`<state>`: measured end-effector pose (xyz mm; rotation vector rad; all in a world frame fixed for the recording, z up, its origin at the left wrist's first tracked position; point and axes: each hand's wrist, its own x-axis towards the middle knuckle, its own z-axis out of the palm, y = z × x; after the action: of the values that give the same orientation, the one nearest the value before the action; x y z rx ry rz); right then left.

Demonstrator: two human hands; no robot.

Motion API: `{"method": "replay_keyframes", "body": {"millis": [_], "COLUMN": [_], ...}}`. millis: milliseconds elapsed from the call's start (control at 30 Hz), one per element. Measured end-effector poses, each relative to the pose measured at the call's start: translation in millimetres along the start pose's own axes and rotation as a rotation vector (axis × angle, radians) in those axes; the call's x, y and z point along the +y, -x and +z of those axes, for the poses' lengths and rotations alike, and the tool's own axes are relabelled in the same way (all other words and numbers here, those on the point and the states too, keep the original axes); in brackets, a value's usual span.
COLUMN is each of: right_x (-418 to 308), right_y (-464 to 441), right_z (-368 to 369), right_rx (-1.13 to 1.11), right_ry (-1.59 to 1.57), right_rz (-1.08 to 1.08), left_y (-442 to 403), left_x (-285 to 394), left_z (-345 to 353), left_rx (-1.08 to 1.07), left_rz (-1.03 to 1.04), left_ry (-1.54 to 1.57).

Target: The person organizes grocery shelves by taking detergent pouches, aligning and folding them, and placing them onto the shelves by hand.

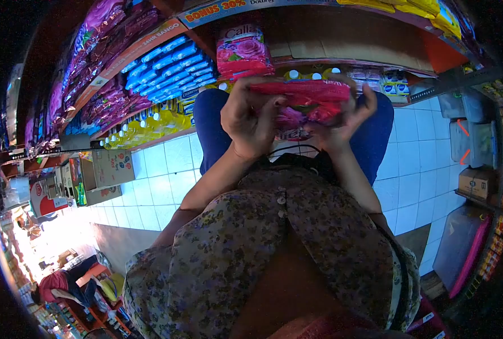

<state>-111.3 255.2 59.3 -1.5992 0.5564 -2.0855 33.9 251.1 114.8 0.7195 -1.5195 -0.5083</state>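
Observation:
Between my two hands, above my lap, is a pink packet (311,100) with a flower print, tilted and partly smeared by motion. My left hand (248,121) grips its left end, thumb on the near face. At its right end my right hand (345,124) holds the packet, with one finger sticking out to the side. Just beyond, on the shelf, stands a similar pink Calla packet (243,50) with roses on it.
Blue packets (169,65) lie stacked on the left shelf, above a row of yellow bottles (155,124). Cardboard boxes (113,169) stand on the tiled floor (167,181). Plastic bins (472,141) are at the right. Another person (65,282) is at the lower left.

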Motion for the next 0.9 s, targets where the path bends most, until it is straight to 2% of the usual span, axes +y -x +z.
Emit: {"method": "replay_keyframes", "body": {"millis": [33, 67, 100, 133, 167, 200, 233, 300, 333, 367, 433, 467, 500, 567, 700, 767, 800, 867, 900], "right_x": [-1.8, -2.9, -1.4, 1.0, 1.6, 2.1, 4.2, 5.6, 3.3, 6.0, 18.4, 26.8, 28.8, 52.2, 79.6, 92.6, 91.2, 129.3, 145.8], "right_y": [3.2, 10.1, 16.1, 21.1, 22.1, 25.6, 27.9, 20.5, 17.6, 13.9, 2.9, -1.5, -8.4, -10.9, -16.3, -32.2, -49.4, -71.6, -87.5], "right_z": [1.2, -4.2, -7.6, -10.8, -10.2, -6.2, -5.8, -1.0, 2.9, 2.7, -2.8, -6.2, -9.9, -25.7, -25.0, -13.8, 0.9, 5.7, 11.8], "right_rx": [-0.002, -0.084, -0.086, -0.173, -0.262, -0.156, -0.159, -0.070, 0.045, 0.031, 0.245, 0.364, 0.385, 0.397, 0.340, 0.243, 0.250, 0.151, 0.115], "right_ry": [-0.160, 0.109, 0.110, 0.141, 0.171, 0.024, 0.022, 0.072, -0.030, -0.034, -0.195, -0.180, -0.292, -0.450, -0.426, -0.417, -0.352, -0.453, -0.442], "right_rz": [0.217, 0.337, 0.335, 0.450, 0.564, 0.612, 0.613, 0.610, 0.619, 0.612, 0.759, 0.803, 0.852, 0.954, 1.075, 1.149, 1.166, 1.316, 1.370], "left_y": [-0.7, -0.8, -0.9, -1.1, -1.5, -1.3, -2.7, -12.8, -6.8, -5.6, 3.5, 4.5, 13.7, 31.1, 55.2, 56.2, 48.1, 28.5, 8.6], "left_x": [-0.3, -0.6, -1.3, -3.2, -5.2, -6.3, -7.6, -10.0, -24.9, -30.6, -42.7, -32.5, -40.4, -47.2, -82.8, -95.3, -96.3, -95.4, -87.5], "left_z": [0.2, 1.2, 1.5, 0.2, -2.5, -5.0, -4.3, 0.4, -7.3, -6.5, -18.3, -20.6, -20.3, -30.9, -45.8, -50.0, -52.6, -57.7, -65.6], "left_rx": [0.003, 0.048, 0.093, 0.095, 0.037, -0.022, -0.019, 0.014, -0.109, -0.188, -0.561, -0.702, -0.695, -0.691, -0.755, -0.558, -0.558, -0.350, -0.343], "left_rz": [0.003, -0.009, -0.021, -0.018, -0.104, -0.195, -0.196, -0.219, -0.392, -0.385, -0.280, -0.386, -0.282, -0.511, -0.600, -0.511, -0.509, -0.737, -0.737], "left_ry": [0.000, 0.036, 0.072, 0.073, 0.013, -0.048, -0.050, 0.261, 0.307, 0.476, -0.021, -0.169, -0.127, -0.048, -0.084, 0.000, -0.003, 0.348, 0.381]}}
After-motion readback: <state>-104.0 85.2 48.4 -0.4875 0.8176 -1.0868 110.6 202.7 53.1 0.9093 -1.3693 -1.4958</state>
